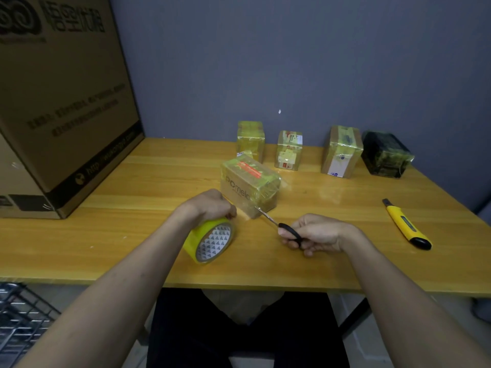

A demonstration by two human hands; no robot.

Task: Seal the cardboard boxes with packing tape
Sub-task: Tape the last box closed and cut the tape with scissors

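Wooden table [345, 235]: left hand [212, 204] grips tape roll [210, 241].

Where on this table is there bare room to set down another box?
Bare wood lies between the big carton and the tape roll, and between the scissors and the yellow knife. The back edge is crowded with four wrapped boxes.

packing stn | wood table [106, 235] | taped boxes [341, 151] | big carton [61, 102]

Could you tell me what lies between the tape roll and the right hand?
In the head view, only bare table lies between the tape roll and the right hand, which holds scissors.
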